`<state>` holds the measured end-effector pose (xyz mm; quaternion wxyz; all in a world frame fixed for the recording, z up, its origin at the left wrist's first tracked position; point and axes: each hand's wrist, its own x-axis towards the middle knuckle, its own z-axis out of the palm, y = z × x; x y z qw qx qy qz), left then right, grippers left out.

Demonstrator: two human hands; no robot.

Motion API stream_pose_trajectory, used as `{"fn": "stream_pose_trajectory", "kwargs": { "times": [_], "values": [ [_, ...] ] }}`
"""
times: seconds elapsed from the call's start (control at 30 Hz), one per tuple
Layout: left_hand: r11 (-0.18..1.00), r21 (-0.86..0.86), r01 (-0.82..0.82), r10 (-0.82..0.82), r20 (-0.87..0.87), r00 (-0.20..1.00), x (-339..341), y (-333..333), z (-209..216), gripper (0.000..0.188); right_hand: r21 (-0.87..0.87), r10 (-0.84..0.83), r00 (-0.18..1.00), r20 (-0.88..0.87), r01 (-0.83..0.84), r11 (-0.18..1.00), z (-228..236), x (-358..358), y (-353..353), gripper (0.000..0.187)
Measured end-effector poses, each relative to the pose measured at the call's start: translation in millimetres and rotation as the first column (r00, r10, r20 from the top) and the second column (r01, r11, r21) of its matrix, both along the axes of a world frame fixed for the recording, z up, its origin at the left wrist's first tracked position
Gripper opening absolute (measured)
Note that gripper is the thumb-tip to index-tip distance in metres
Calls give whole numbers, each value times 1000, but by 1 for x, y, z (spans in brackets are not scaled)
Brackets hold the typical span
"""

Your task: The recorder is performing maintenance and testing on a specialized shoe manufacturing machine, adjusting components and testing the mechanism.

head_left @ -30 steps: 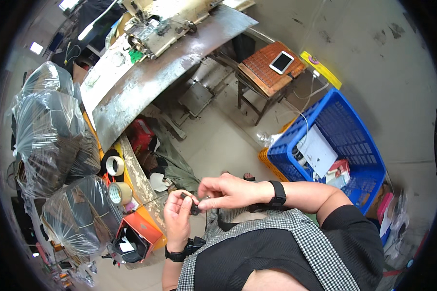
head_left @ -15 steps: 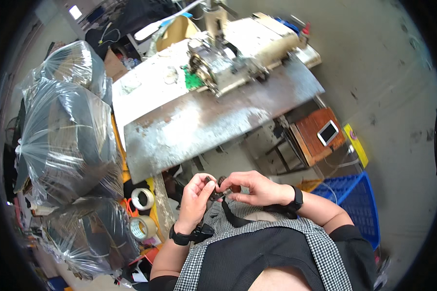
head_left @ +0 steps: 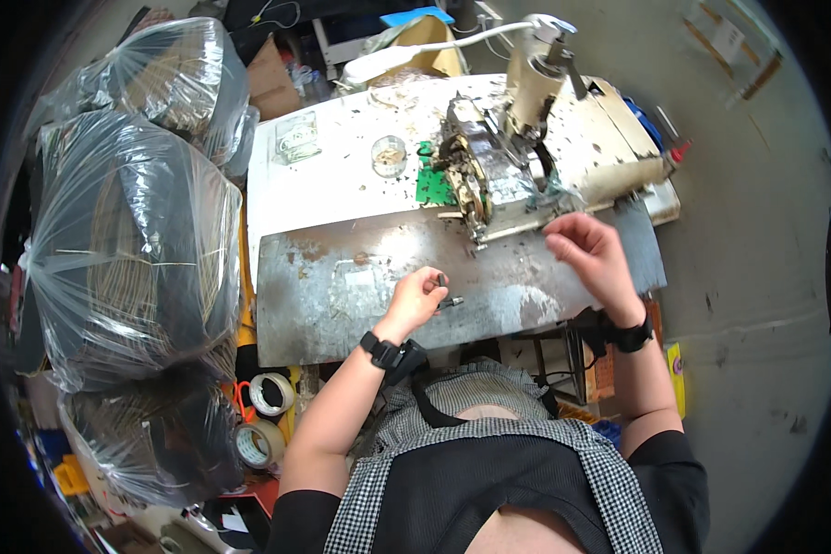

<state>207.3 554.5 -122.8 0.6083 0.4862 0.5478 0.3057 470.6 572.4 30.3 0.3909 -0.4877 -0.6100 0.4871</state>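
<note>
My left hand (head_left: 414, 301) is closed over the near part of the grey metal work plate (head_left: 337, 319). Between its thumb and fingers is a small dark metal part (head_left: 451, 302), with a short shiny end sticking out to the right. My right hand (head_left: 593, 257) hovers over the plate's right side, in front of the industrial sewing machine (head_left: 512, 175). Its fingers are curled with the thumb against them; whether anything is pinched there is too small to see. A green patch (head_left: 434, 185) lies at the machine's left side.
Large clear plastic bags of dark goods (head_left: 148, 240) are stacked at the left. Tape rolls (head_left: 270, 394) lie below them. A round clear dish (head_left: 389, 155) and dark scraps are on the white tabletop (head_left: 342, 203). A white lamp (head_left: 379, 65) reaches over the back.
Both hands were together close to my body and have parted. The left moved forward over the plate with the metal part; the right moved forward and right, toward the machine. The view has shifted.
</note>
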Motion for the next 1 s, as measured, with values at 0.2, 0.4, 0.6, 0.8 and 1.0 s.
{"fn": "stream_pose_trajectory", "kwargs": {
  "times": [0.2,0.4,0.6,0.8,1.0],
  "values": [
    [981,194,-1,65,-319,946,19,37,-16,22,102,29,982,186,-48,994,10,41,105,14],
    [777,613,142,370,-627,685,28,60,38,27,374,96,765,636,-416,829,32,67,185,24],
    [778,623,82,314,-499,808,58,123,113,27,320,218,627,748,-628,709,5,64,238,40],
    [851,521,69,478,-822,308,2,178,82,68,462,235,761,605,-576,674,-17,49,253,40],
    [979,202,-31,201,-922,330,-26,223,47,89,465,361,740,568,-650,601,-27,45,268,36]
  ]
}}
